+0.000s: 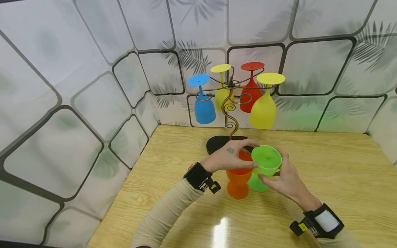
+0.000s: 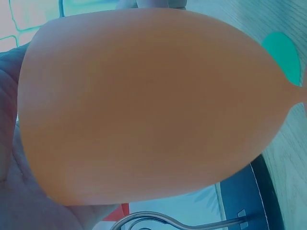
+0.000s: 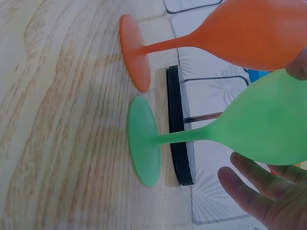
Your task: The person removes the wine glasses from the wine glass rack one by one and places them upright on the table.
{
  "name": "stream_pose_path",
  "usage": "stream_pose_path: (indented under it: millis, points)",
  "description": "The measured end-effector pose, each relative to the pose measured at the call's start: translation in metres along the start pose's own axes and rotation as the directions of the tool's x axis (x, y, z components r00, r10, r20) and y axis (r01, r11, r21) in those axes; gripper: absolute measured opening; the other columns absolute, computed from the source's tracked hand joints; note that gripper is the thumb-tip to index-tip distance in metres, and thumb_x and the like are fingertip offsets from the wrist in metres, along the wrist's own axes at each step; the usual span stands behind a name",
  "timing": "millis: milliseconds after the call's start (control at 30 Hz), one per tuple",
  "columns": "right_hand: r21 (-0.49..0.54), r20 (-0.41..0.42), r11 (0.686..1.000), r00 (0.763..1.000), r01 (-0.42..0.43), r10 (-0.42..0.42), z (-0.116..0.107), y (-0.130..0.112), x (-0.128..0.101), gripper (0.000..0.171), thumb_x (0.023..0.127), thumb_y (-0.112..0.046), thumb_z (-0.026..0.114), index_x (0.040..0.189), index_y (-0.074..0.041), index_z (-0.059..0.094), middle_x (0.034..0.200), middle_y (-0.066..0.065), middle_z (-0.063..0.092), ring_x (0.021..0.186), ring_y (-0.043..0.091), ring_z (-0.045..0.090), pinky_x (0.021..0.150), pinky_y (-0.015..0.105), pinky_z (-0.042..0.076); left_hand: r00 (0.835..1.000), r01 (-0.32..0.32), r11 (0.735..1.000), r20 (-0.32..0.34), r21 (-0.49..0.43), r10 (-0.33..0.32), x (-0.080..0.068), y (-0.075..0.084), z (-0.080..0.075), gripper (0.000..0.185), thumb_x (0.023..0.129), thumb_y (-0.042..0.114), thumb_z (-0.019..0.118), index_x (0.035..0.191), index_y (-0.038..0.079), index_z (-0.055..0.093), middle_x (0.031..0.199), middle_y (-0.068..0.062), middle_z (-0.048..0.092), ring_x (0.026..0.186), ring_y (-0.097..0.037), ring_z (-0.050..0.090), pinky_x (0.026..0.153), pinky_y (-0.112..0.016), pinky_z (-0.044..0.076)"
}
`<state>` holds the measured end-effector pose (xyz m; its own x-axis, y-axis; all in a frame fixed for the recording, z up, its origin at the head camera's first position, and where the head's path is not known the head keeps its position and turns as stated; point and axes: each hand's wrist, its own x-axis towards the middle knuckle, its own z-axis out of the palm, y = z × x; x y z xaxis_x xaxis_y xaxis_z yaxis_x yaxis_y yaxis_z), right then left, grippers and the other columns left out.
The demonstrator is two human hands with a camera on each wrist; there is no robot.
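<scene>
Orange goblet (image 1: 238, 177) gripped by left hand (image 1: 227, 156) | green goblet (image 1: 263, 165) gripped by right hand (image 1: 286, 181) (bowls touching) | wire rack (image 1: 230, 103) just behind, holding four goblets.

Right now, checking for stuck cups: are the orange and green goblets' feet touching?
Apart. The right wrist view shows bare table between the orange goblet's foot and the green goblet's foot.

In the left wrist view the orange goblet (image 2: 153, 105) filled nearly the whole frame, so its stem ran off the right edge and the left hand (image 2: 14, 191) showed only as a sliver of palm at the left. In the right wrist view both bowls were cut by the right edge, and the right hand (image 3: 259, 191) showed only 3 blurred fingertips. From the head camera the left hand (image 1: 231, 155) hid the orange rim's near side and part of the rack base (image 1: 217, 143).
</scene>
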<state>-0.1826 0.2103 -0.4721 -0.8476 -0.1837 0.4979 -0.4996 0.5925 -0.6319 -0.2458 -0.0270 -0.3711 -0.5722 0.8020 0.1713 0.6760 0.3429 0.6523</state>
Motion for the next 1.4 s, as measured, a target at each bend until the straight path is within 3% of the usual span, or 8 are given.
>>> stream_pose_path:
  millis: [367, 467, 600, 733, 967, 1067, 1200, 1400]
  points:
    - [-0.041, 0.0, 0.999, 1.0, -0.018, 0.018, -0.001, 0.0, 0.001, 0.111, 0.072, -0.016, 0.092, 0.156, -0.001, 0.021, 0.12, 0.019, 0.064, 0.093, 0.019, 0.062, 0.068, 0.028, 0.053, 0.995, 0.051, 0.998, -0.088, -0.029, -0.053, -0.006, -0.002, -0.009, 0.052, 0.095, 0.031, 0.074, 0.141, 0.012, 0.056, 0.143, -0.006, 0.06, 0.123, -0.016, 0.063, 0.101, -0.019, 0.05]
    - [-0.022, -0.01, 0.999, 1.0, -0.025, 0.025, -0.004, -0.001, 0.001, 0.116, 0.071, -0.015, 0.092, 0.159, -0.002, 0.017, 0.13, 0.022, 0.059, 0.101, 0.011, 0.058, 0.077, 0.017, 0.05, 0.983, 0.084, 0.996, -0.158, -0.039, -0.089, -0.009, -0.005, -0.016, 0.048, 0.097, 0.031, 0.071, 0.139, 0.012, 0.058, 0.139, -0.006, 0.063, 0.122, -0.019, 0.062, 0.099, -0.028, 0.053]
    - [0.015, -0.053, 0.999, 0.998, 0.033, -0.032, -0.009, -0.003, 0.003, 0.112, 0.072, -0.005, 0.087, 0.16, -0.003, 0.017, 0.143, 0.027, 0.049, 0.111, 0.022, 0.056, 0.085, 0.006, 0.039, 0.953, 0.103, 0.991, -0.278, -0.083, -0.123, -0.013, -0.012, -0.027, 0.042, 0.098, 0.027, 0.07, 0.135, 0.009, 0.061, 0.132, -0.008, 0.066, 0.116, -0.023, 0.064, 0.093, -0.032, 0.056]
    - [0.04, -0.102, 0.991, 0.988, 0.124, -0.12, -0.014, -0.004, 0.01, 0.098, 0.077, 0.0, 0.073, 0.159, -0.002, 0.021, 0.146, 0.027, 0.048, 0.115, 0.039, 0.053, 0.091, 0.014, 0.038, 0.884, 0.097, 0.988, -0.446, -0.118, -0.139, -0.021, -0.025, -0.042, 0.033, 0.098, 0.022, 0.069, 0.126, 0.006, 0.064, 0.115, -0.011, 0.069, 0.103, -0.023, 0.067, 0.083, -0.032, 0.057]
    - [0.086, -0.168, 0.968, 0.961, 0.234, -0.217, -0.026, -0.007, 0.027, 0.082, 0.085, -0.004, 0.062, 0.159, -0.008, 0.027, 0.145, 0.027, 0.049, 0.129, 0.007, 0.049, 0.1, 0.013, 0.033, 0.658, 0.109, 0.993, -0.744, -0.055, -0.114, -0.03, -0.05, -0.068, 0.023, 0.094, 0.015, 0.074, 0.105, -0.004, 0.065, 0.09, -0.016, 0.064, 0.084, -0.028, 0.063, 0.071, -0.035, 0.056]
    - [0.061, -0.174, 0.963, 0.953, 0.263, -0.249, -0.032, -0.01, 0.035, 0.079, 0.087, -0.006, 0.061, 0.158, -0.006, 0.029, 0.144, 0.026, 0.051, 0.129, 0.004, 0.048, 0.1, 0.014, 0.033, 0.59, 0.165, 0.985, -0.796, -0.048, -0.137, -0.03, -0.057, -0.076, 0.028, 0.093, 0.017, 0.075, 0.106, -0.004, 0.063, 0.097, -0.019, 0.063, 0.09, -0.033, 0.062, 0.074, -0.037, 0.053]
    - [0.035, -0.155, 0.962, 0.952, 0.273, -0.264, -0.038, -0.014, 0.044, 0.077, 0.089, -0.007, 0.06, 0.159, -0.007, 0.028, 0.142, 0.027, 0.052, 0.128, 0.003, 0.048, 0.102, 0.014, 0.032, 0.558, 0.248, 0.965, -0.802, -0.084, -0.213, -0.025, -0.065, -0.083, 0.044, 0.091, 0.022, 0.077, 0.121, -0.002, 0.057, 0.12, -0.021, 0.059, 0.109, -0.036, 0.058, 0.09, -0.042, 0.051]
    - [0.01, -0.112, 0.956, 0.951, 0.293, -0.29, -0.043, -0.023, 0.059, 0.074, 0.091, -0.009, 0.059, 0.159, -0.008, 0.029, 0.141, 0.026, 0.053, 0.127, 0.006, 0.05, 0.102, 0.013, 0.032, 0.574, 0.31, 0.938, -0.755, -0.157, -0.316, -0.016, -0.078, -0.094, 0.077, 0.09, 0.028, 0.078, 0.152, 0.003, 0.038, 0.152, -0.02, 0.042, 0.138, -0.035, 0.044, 0.111, -0.046, 0.043]
